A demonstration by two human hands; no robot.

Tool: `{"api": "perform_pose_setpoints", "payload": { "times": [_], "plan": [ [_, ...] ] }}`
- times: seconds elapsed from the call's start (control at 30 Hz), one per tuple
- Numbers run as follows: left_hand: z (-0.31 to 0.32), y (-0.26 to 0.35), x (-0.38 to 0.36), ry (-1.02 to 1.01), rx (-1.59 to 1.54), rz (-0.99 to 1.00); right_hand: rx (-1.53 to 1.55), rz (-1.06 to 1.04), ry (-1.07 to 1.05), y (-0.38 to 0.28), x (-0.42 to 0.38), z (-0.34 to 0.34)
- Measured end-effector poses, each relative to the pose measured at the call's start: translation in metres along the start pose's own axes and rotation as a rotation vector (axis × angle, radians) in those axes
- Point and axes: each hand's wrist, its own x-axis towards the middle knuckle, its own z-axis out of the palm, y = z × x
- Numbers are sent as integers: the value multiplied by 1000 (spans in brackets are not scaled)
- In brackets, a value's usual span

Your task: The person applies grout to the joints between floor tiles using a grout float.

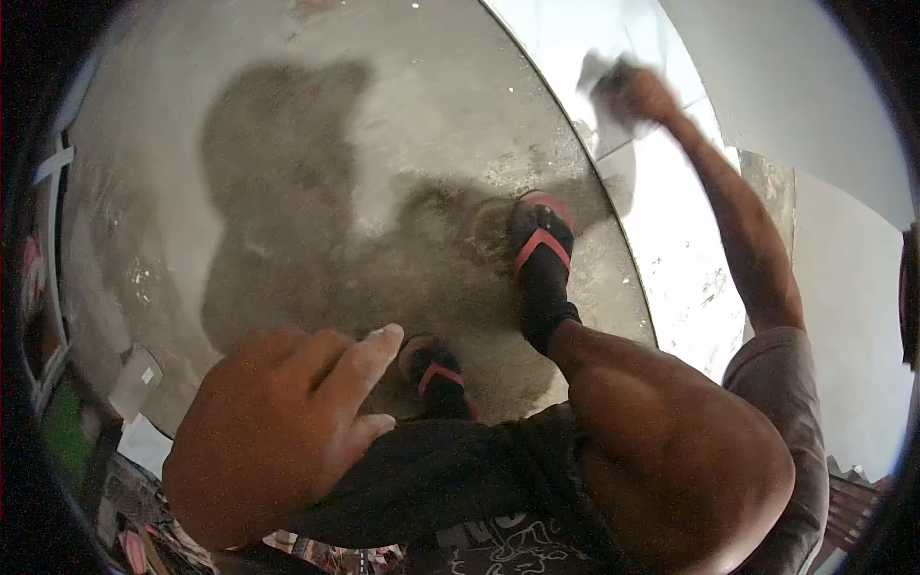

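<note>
My right hand [650, 99], blurred by motion, is closed around a dark grey cloth-like item [610, 88] whose exact kind I cannot make out. It is over the bright white tiled strip [676, 259] at the right. Near the camera at the lower left, my left hand [287, 422] hangs above my dark shorts, its index finger and thumb apart and pale dust on their tips. Nothing shows in it.
A grey concrete floor [431, 115] carries my shadow. My feet wear dark socks and red-strapped sandals [543, 235]. A pale wall [843, 287] rises at the right. White and grey pieces [144, 443] lie at the lower left, near a green patch [67, 431].
</note>
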Motion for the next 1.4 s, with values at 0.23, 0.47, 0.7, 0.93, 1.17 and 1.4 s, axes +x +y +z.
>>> {"api": "perform_pose_setpoints", "payload": {
  "times": [0.23,0.47,0.7,0.93,1.17,1.4],
  "plan": [
    [2,-2,4,35,13,8,136,82,144,-41,-16,-25],
    [-4,-2,6,-30,-10,4,450,157,45,-43,-44,-60],
    [-1,-3,11,5,8,17,372,224,196,-52,-41,-54],
    [-4,-4,13,-36,2,14,636,203,61,-29,-45,-56],
    [-3,-8,13,-32,-3,40,396,111,120,-70,-50,-39],
    [-5,-11,14,-45,17,-17,297,-122,99,-42,-44,-14]
  ]
}}
